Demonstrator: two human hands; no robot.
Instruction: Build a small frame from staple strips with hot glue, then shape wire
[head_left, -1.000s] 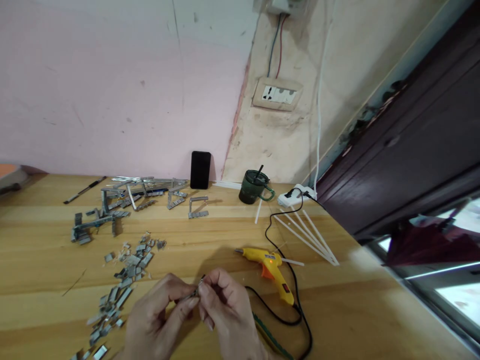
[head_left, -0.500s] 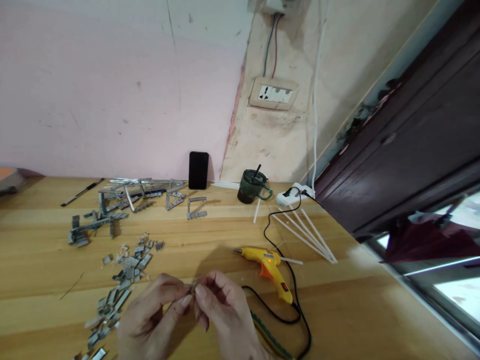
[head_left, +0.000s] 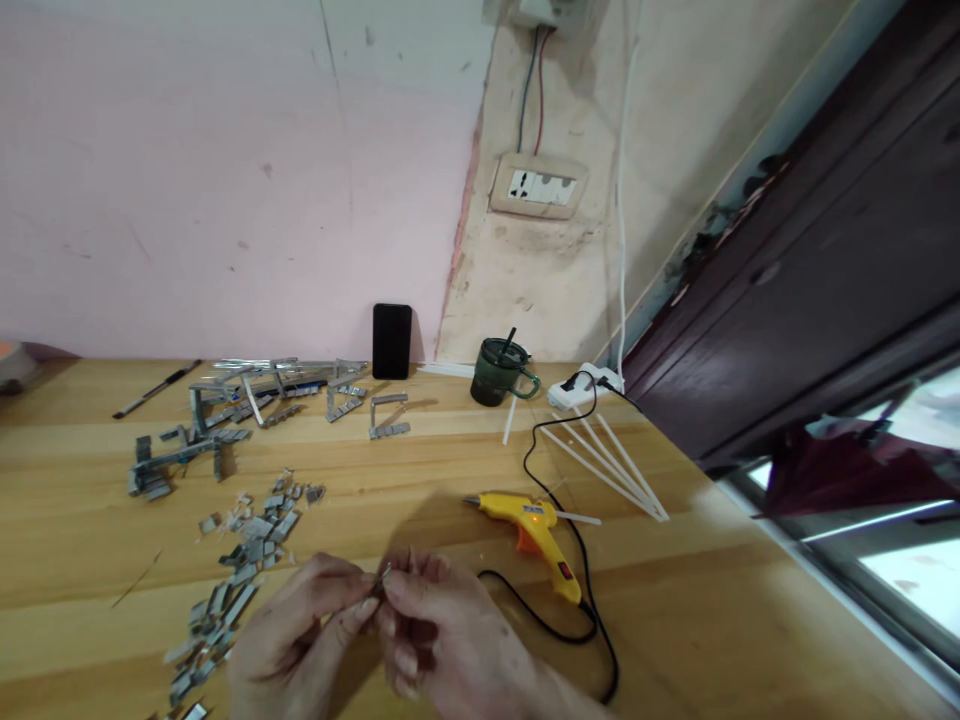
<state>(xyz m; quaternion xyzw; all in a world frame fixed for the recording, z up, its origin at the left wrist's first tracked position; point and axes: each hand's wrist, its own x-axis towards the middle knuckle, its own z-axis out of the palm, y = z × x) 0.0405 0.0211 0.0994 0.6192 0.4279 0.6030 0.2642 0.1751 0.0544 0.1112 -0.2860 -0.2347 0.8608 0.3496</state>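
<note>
My left hand (head_left: 304, 630) and my right hand (head_left: 442, 625) meet low in the view, thumbs and fingertips pinched together around a small dark piece (head_left: 379, 586). The fingers cover most of it, so its kind does not show. To the right of my hands lies a yellow hot glue gun (head_left: 534, 520), its small light glowing orange and a white glue stick (head_left: 579, 517) poking from its back. Left of my hands spreads a heap of small grey cut pieces (head_left: 259, 530).
Grey built-up shapes (head_left: 180, 455) lie at the back left near a pen (head_left: 157, 388). A black phone (head_left: 391, 342) leans on the wall beside a green mug (head_left: 496, 375). White glue sticks (head_left: 611, 465) and a power strip (head_left: 585, 386) lie right; the gun's black cord (head_left: 551, 632) loops nearby.
My right hand has turned, its lower fingers now curled beneath the small piece. A green-edged band by my right wrist has gone out of sight. The whole view has shifted slightly.
</note>
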